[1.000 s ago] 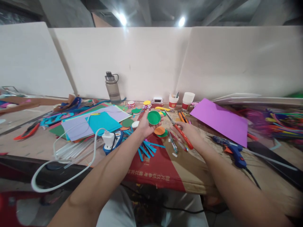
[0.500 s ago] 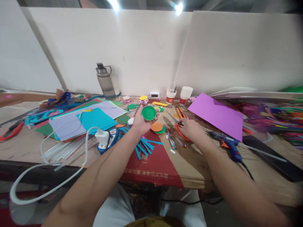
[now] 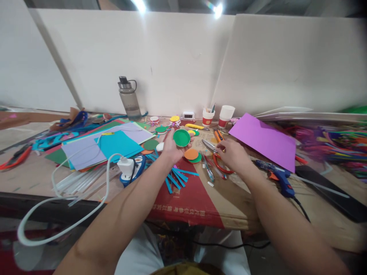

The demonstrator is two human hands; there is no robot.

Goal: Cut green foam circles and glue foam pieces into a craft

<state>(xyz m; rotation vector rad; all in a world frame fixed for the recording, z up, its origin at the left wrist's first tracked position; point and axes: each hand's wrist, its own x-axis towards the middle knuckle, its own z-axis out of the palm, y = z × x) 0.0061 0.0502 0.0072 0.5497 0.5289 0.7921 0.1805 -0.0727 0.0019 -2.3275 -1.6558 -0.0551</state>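
We see a round green disc [image 3: 181, 138] with a raised rim, face up and slightly tilted, held above the tabletop. Right of it, red-handled scissors [image 3: 217, 157] lie flat, their steel blades closed and pointing left and away from us.

two paper cups [image 3: 217, 116], one water bottle [image 3: 128, 98]
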